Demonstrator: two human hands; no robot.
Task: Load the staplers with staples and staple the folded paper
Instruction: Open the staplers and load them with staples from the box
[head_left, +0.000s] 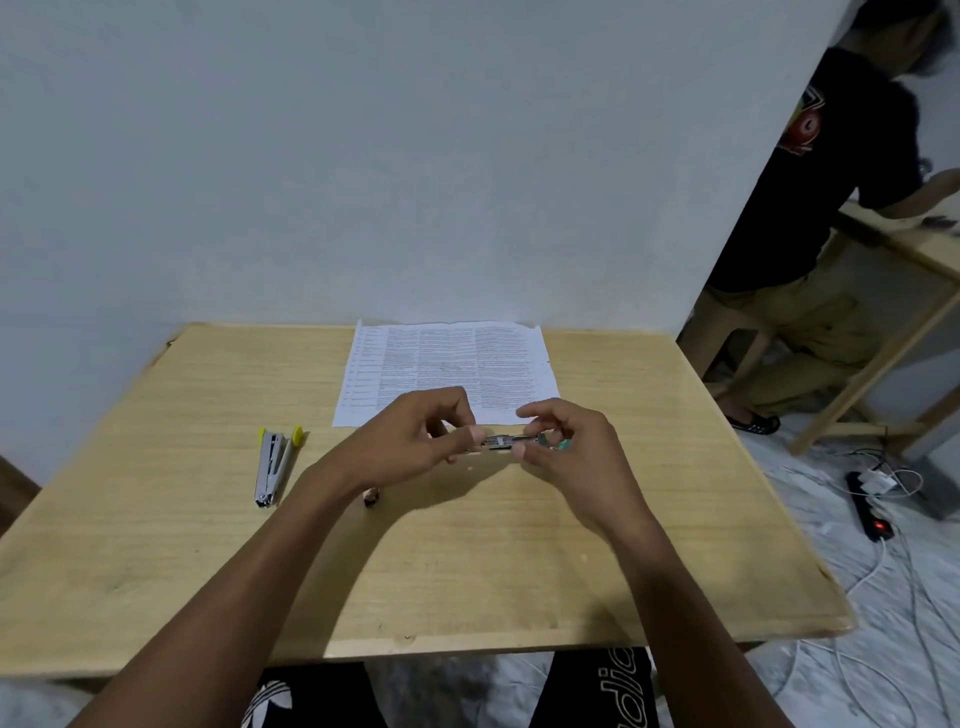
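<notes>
Only the head cam on my end, so here goes. Both hands are up over the middle of the table (649, 519), working on the green stapler (511, 441). The left hand (415, 439) has its fingers curled in and pinches the stapler's left end. The right hand (569, 449) pinches the right end, where the green plastic pokes out, with its index finger lifted a bit above the rest. The metal part shows between the two hands; I honestly can't tell whether there are staples in it, too small.

The yellow stapler (275, 465) lies on the table off to the left of the left hand, swung open, nobody touching it. The paper (447, 364), a printed sheet, lies flat at the far edge against the wall, just beyond the hands. There's some small dark thing by the left wrist, can't make it out.

Off to the right, another person (831, 208) leans on a second table, and a power strip (872, 512) with a red light lies on the floor.
</notes>
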